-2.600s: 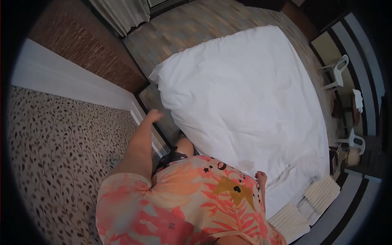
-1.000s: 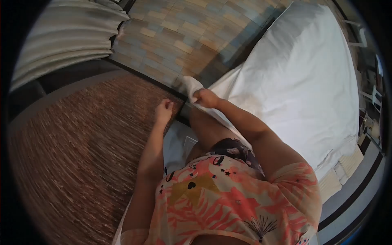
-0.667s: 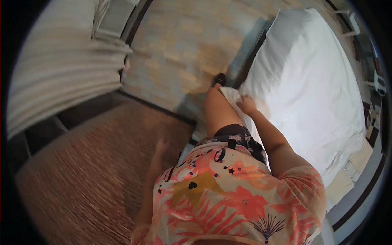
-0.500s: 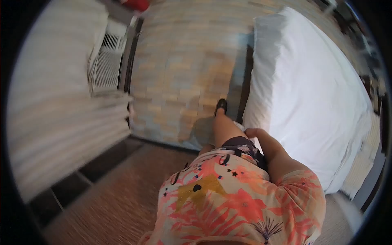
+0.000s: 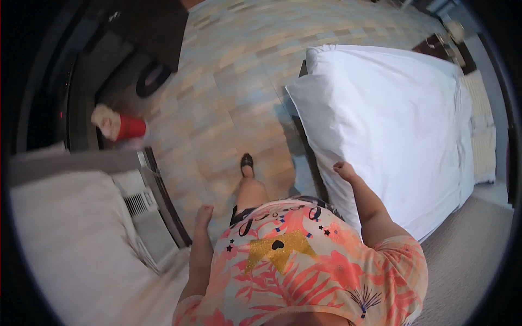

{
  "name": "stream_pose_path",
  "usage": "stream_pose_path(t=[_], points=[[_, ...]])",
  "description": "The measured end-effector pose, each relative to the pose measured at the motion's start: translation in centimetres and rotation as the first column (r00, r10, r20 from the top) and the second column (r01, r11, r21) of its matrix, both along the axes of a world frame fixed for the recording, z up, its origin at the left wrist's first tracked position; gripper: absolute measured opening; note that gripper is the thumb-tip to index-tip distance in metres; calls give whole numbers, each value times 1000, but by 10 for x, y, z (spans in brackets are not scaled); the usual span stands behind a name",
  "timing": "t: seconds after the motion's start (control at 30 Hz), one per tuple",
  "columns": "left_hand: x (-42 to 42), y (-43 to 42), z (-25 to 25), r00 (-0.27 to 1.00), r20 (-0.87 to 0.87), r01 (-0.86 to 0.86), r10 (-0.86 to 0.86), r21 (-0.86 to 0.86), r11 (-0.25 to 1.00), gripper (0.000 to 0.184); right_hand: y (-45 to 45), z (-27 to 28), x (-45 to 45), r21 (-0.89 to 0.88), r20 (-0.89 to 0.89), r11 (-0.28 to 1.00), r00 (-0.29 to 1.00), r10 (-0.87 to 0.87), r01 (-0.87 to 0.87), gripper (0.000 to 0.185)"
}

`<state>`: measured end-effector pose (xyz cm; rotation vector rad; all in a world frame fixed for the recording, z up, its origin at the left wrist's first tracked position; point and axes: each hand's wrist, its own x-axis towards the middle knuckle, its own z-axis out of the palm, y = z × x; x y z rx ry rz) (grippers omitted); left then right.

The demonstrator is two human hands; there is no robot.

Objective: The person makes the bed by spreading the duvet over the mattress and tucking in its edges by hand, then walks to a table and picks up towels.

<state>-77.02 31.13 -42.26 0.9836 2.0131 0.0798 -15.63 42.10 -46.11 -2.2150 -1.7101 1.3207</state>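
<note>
My left hand (image 5: 204,215) hangs at my left side, its fingers curled in and nothing seen in them. Nearest to it is a wall air conditioner (image 5: 157,228) beside a pale curtain (image 5: 65,217). On the other side, my right hand (image 5: 343,170) is held out, loosely closed with nothing visible in it. It appears over the edge of a bed with a white cover (image 5: 391,125); whether it touches the cover I cannot tell. One foot in a dark shoe (image 5: 247,163) is forward on the tiled floor (image 5: 228,98).
A red bin (image 5: 130,127) with a pale liner or bag stands far left. Behind it are a dark cabinet (image 5: 152,32) and a dark round object (image 5: 154,80). Striped pillows (image 5: 479,127) lie at the bed's far right, near a lamp (image 5: 454,31).
The view has turned and moved forward along the bed. My right hand has moved out from my thigh, my left hand has come into clear view, and the red bin shows fully.
</note>
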Motion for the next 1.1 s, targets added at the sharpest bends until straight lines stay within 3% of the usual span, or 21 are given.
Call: stream_pose_path(t=[0.03, 0.1, 0.17, 0.2, 0.3, 0.37, 0.43, 0.5, 0.57, 0.63, 0.7, 0.73, 0.77, 0.8, 0.83, 0.87, 0.9, 0.93, 1.0, 1.03, 1.1], points=[[-10, 68, -8, 997, -57, 65, -54, 197, 978, 32, 15, 1, -18, 33, 66, 994, 993, -102, 100, 23], [-8, 203, 6, 965, -130, 248, -228, 170, 954, 32, 22, 7, -41, 58, 144, 973, 962, -230, 224, 23], [22, 330, 40, 945, -71, 327, -320, 276, 904, 31, 36, 11, -71, -167, 211, 964, 963, -170, 206, 21], [34, 391, 41, 906, -18, 408, -423, 309, 859, 32, 44, 21, -85, -180, 215, 951, 953, -212, 252, 21], [123, 538, 100, 820, 56, 476, -570, 487, 732, 30, 122, 59, -122, -235, 75, 943, 972, -223, 235, 22], [181, 615, 115, 752, 121, 504, -648, 529, 683, 29, 175, 52, -125, -37, -138, 891, 881, -453, 453, 23], [236, 671, 117, 611, 222, 540, -760, 585, 605, 27, 244, 59, -122, 51, -166, 868, 861, -480, 494, 23], [276, 712, 107, 590, 176, 606, -788, 548, 577, 26, 317, 56, -113, 148, -171, 852, 862, -478, 502, 22], [289, 730, 90, 565, 126, 684, -815, 482, 548, 26, 382, 29, -108, 80, -17, 908, 911, -412, 412, 20], [306, 747, 79, 458, 156, 755, -875, 452, 476, 24, 439, 6, -100, 15, -119, 915, 909, -399, 403, 20], [332, 767, 90, 337, 82, 905, -938, 247, 347, 23, 495, 4, -99, -23, -127, 893, 885, -448, 449, 20], [345, 777, 94, 295, 103, 919, -950, 242, 311, 23, 516, 4, -102, -67, -178, 848, 830, -529, 526, 21], [362, 792, 91, 254, 125, 929, -959, 244, 278, 23, 536, 1, -101, -107, -220, 798, 768, -601, 594, 23], [380, 804, 75, 227, 130, 932, -965, 257, 254, 23, 553, 0, -99, -343, -406, 544, 402, -821, 766, 27], [393, 812, 51, 152, 104, 945, -983, 277, 175, 23, 562, -1, -103, -601, -462, 257, -67, -884, 757, 34], [411, 822, 28, 73, 82, 953, -994, 289, 94, 24, 568, -7, -107, -686, -425, -37, -441, -791, 726, 31], [436, 829, 10, 45, 97, 954, -994, 292, 71, 24, 572, -18, -109, -756, -353, -294, -742, -570, 585, 28], [454, 830, -4, -38, -20, 918, -999, 395, -43, 25, 565, -35, -117, -757, -331, -326, -762, -556, 566, 28], [495, 833, -41, -195, -172, 831, -965, 493, -256, 24, 549, -82, -120, -633, -275, -649, -907, -319, 421, 19], [512, 827, -55, -242, -163, 822, -956, 489, -292, 23, 539, -94, -118, -622, -247, -678, -920, -306, 392, 19], [547, 818, -78, -397, -174, 772, -901, 467, -430, 17, 511, -108, -117, -674, -313, -578, -887, -340, 459, 15]])
